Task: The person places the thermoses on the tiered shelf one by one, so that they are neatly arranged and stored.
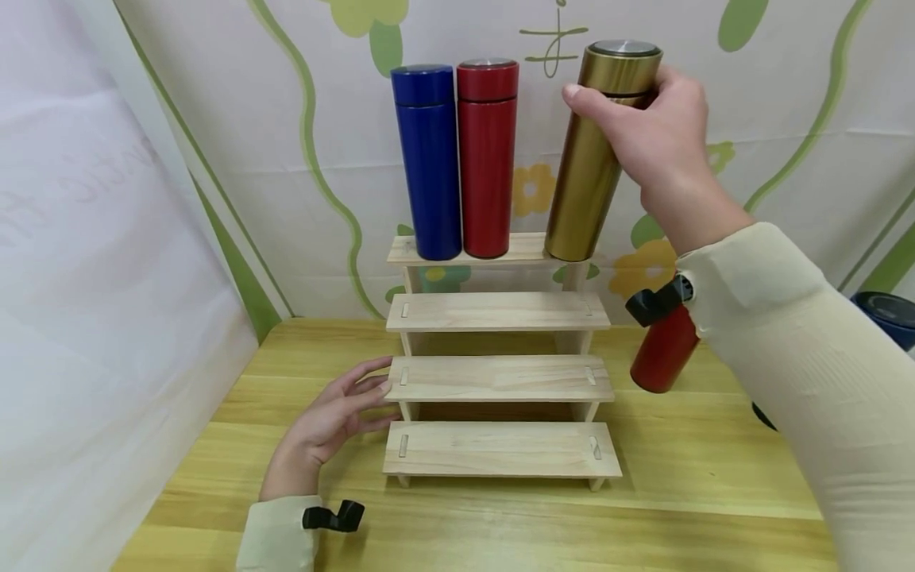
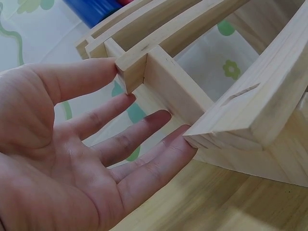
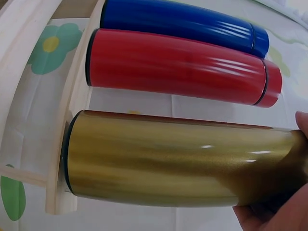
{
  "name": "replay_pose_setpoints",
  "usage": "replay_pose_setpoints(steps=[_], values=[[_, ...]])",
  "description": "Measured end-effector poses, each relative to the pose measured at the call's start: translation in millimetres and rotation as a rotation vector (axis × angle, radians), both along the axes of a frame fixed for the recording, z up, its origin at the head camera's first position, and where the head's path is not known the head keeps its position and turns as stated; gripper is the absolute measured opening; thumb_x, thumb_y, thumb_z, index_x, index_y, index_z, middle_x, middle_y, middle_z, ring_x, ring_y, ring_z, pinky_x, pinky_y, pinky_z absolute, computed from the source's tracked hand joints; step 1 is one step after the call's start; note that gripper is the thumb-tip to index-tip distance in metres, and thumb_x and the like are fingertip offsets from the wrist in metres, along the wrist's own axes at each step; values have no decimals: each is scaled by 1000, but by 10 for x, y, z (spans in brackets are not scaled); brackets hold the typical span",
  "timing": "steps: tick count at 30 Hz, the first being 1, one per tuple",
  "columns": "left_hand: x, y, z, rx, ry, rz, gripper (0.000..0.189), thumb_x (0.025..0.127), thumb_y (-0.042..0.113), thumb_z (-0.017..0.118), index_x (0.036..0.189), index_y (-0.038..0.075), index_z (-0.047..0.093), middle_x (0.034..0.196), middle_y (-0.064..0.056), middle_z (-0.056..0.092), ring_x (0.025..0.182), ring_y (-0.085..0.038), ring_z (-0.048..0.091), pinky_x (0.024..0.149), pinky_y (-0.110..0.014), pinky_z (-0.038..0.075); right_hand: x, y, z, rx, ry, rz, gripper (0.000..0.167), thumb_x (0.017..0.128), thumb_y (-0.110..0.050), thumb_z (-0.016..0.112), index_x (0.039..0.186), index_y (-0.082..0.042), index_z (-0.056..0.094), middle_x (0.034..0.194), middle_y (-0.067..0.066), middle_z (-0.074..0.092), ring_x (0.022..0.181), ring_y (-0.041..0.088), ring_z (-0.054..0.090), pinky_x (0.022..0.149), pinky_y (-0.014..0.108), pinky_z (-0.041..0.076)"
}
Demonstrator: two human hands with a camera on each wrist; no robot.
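Note:
At the right end of the top shelf, my right hand [image 1: 668, 139] grips a gold thermos bottle [image 1: 593, 171] near its lid. The bottle leans to the right, its base at the board. A red thermos bottle [image 1: 488, 167] and a blue thermos bottle [image 1: 429, 171] stand side by side on the left of that shelf. The stepped wooden rack [image 1: 500, 377] has its lower boards bare. Beside its left side, my left hand [image 2: 91, 159] touches the board ends with thumb and fingertips, the fingers mostly straight.
Another red bottle [image 1: 665, 353] stands on the wooden table [image 1: 686, 485] right of the rack, partly behind my right wrist. A dark blue bottle [image 1: 886, 314] shows at the right edge, mostly hidden by my sleeve. A patterned cloth [image 1: 257, 199] hangs behind.

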State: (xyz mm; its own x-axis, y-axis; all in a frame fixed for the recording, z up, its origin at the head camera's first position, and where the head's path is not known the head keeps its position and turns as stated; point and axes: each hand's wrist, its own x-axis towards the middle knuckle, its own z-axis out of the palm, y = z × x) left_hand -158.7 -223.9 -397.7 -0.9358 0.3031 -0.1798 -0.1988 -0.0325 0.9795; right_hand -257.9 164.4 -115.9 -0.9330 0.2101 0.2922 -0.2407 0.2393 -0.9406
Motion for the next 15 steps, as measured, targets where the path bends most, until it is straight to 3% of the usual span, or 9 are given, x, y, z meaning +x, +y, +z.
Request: replay_pose_setpoints(steps=[15], values=[[29,12,0,6,7,3,67,109,19,64,168,10,34,165,-24,46,135,-29,65,115,-59,52,-125,-177,7,30,-13,3,73,84,-55,90,143,-24,61,130,-8,65,117,13,58,120,35,46]])
